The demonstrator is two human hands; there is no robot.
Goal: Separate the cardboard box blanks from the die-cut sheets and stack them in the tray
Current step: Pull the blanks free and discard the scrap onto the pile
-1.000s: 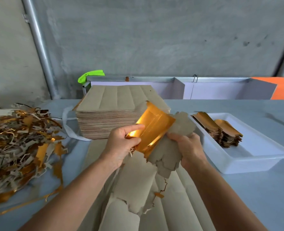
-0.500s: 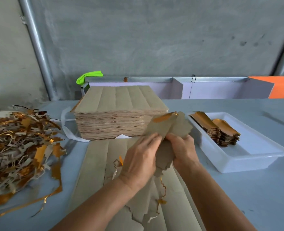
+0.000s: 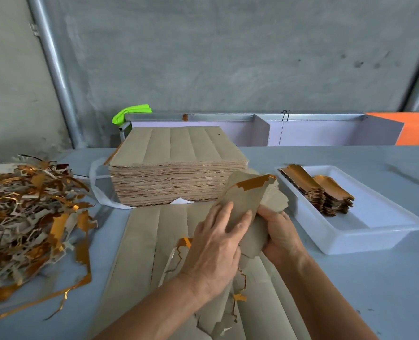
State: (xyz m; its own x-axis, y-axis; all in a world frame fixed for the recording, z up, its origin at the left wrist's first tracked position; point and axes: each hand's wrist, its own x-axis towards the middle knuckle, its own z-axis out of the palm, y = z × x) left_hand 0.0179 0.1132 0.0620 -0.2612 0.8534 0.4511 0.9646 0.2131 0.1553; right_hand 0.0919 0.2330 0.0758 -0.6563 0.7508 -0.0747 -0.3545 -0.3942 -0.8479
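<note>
1. Our left hand (image 3: 218,244) lies flat on the near face of a bunch of box blanks (image 3: 246,200), fingers straight, pressing on the grey card.
2. Our right hand (image 3: 278,231) grips the same bunch from below and from the right, fingers curled round its lower end.
3. The bunch is tilted, top end leaning away from us, held above the worktop (image 3: 363,290) mid-width, just left of the tray (image 3: 350,241). Gold foil shows along its upper edge.
4. A die-cut sheet (image 3: 144,241) lies flat on the worktop under our hands, grey side up, running to the near edge. Ragged torn strips with gold edging sit on it below our left wrist.
5. A tall stack of sheets (image 3: 174,173) sits behind it, toward the far edge, grey side up. A white strap (image 3: 98,192) loops out from its left side.
6. The tray is white plastic, at the right of the worktop. Two stacks of blanks (image 3: 319,190) stand side by side in its far-left corner, gold side up.
7. A scrap pile (image 3: 26,209) of grey and gold offcuts covers the left edge of the worktop; one long gold strip trails toward the near-left corner.
8. Beyond the far edge: a pale partition with a metal rail, something bright green (image 3: 132,112) at its left end, an orange panel (image 3: 414,128) at the right.
</note>
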